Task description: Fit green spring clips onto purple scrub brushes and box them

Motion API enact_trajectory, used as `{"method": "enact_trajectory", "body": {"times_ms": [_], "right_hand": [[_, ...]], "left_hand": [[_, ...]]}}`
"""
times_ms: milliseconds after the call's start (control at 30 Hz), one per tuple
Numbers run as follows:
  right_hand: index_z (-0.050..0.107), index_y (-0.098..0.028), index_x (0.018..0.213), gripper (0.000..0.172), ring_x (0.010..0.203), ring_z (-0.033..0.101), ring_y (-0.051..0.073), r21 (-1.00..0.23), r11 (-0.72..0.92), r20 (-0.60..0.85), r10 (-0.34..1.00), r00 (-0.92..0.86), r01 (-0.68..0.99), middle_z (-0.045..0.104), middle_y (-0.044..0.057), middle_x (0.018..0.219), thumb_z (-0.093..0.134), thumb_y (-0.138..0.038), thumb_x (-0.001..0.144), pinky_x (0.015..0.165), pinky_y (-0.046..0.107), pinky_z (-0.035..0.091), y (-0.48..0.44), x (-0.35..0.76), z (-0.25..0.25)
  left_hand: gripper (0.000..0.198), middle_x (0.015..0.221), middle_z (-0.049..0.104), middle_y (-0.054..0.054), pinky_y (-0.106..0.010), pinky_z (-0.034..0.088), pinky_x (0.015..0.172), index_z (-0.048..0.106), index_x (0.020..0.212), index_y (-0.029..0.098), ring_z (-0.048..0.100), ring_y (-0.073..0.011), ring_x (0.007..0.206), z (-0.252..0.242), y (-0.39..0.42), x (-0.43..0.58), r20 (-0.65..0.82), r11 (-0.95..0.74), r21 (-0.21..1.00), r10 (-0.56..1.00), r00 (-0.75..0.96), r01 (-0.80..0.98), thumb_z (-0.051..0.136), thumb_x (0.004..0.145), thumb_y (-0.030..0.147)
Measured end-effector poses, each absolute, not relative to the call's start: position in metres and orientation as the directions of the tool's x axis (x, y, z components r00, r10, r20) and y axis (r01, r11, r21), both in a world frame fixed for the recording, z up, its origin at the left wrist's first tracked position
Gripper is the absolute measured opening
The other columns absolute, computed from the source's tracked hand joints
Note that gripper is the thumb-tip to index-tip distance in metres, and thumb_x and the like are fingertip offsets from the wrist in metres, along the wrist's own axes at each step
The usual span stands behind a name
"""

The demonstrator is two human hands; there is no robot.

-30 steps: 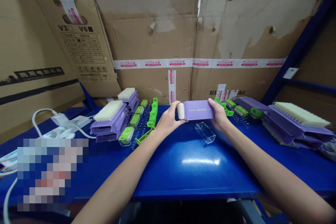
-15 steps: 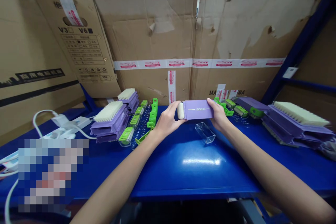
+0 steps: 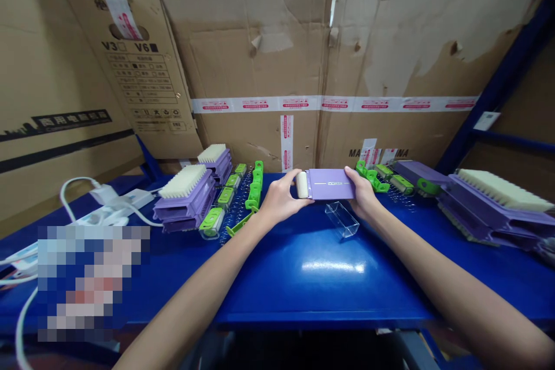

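Observation:
Between my two hands, above the blue table [image 3: 299, 295], is a purple brush [image 3: 332, 185] with a printed label and a cream bristle block [image 3: 302, 185] at its left end. My left hand [image 3: 281, 199] is closed round that bristle end, thumb below and fingers above. The right end of the casing is gripped by my right hand [image 3: 362, 189], its thumb on the near face and other fingers hidden behind. Just under the brush, a clear plastic box [image 3: 342, 221] rests on the table.
Purple brushes [image 3: 184, 199] are stacked at left, more purple brushes [image 3: 498, 208] at right. Green-capped clear boxes [image 3: 212, 222], metal springs [image 3: 240, 202] and green plastic clips [image 3: 255, 185] lie between. A white power strip [image 3: 108, 211] with cables sits far left. Cardboard [image 3: 260, 69] walls the back.
The whole view has shifted slightly. Both hands keep their hold on the purple brush, which stays nearly in place and is tilted a little differently.

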State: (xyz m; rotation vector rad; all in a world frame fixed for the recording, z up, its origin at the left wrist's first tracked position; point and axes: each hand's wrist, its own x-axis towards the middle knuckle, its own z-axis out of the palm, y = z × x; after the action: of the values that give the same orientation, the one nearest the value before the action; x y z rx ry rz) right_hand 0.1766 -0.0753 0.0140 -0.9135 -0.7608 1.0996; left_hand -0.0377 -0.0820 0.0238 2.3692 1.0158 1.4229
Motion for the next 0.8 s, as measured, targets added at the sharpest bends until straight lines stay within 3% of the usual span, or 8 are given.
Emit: {"method": "enact_trajectory", "body": {"times_ms": [300, 567, 800], "right_hand": [[0.060, -0.017, 0.072, 0.033, 0.052, 0.053, 0.011, -0.907, 0.197, 0.072, 0.943, 0.325, -0.373, 0.059, -0.003, 0.060, 0.077, -0.042, 0.059, 0.044, 0.021, 0.046, -0.0767, 0.1742, 0.0142], [0.061, -0.017, 0.072, 0.034, 0.055, 0.053, 0.012, -0.913, 0.191, 0.065, 0.941, 0.332, -0.361, 0.061, -0.002, 0.063, 0.078, -0.043, 0.057, 0.046, 0.022, 0.046, -0.0773, 0.1724, 0.0154], [0.059, -0.018, 0.071, 0.035, 0.055, 0.053, 0.012, -0.913, 0.215, 0.091, 0.936, 0.340, -0.347, 0.060, -0.002, 0.062, 0.077, -0.045, 0.059, 0.047, 0.023, 0.045, -0.0770, 0.1745, 0.0155]], "left_hand": [[0.067, 0.100, 0.070, -0.006, -0.035, 0.056, 0.076, 0.057, 0.111, 0.019, 0.069, -0.0229, 0.085, 0.0238, -0.0836, -0.0370, 0.641, -0.669, 0.586, 0.728, 0.243, 0.456, 0.085, 0.052, 0.033], [0.067, 0.107, 0.068, -0.006, -0.036, 0.055, 0.082, 0.055, 0.114, 0.019, 0.068, -0.0220, 0.091, 0.0187, -0.0825, -0.0364, 0.644, -0.682, 0.606, 0.722, 0.251, 0.409, 0.083, 0.054, 0.028], [0.064, 0.102, 0.069, -0.005, -0.036, 0.057, 0.078, 0.056, 0.111, 0.019, 0.069, -0.0222, 0.086, 0.0182, -0.0827, -0.0346, 0.666, -0.689, 0.583, 0.709, 0.232, 0.431, 0.083, 0.054, 0.031]]}}
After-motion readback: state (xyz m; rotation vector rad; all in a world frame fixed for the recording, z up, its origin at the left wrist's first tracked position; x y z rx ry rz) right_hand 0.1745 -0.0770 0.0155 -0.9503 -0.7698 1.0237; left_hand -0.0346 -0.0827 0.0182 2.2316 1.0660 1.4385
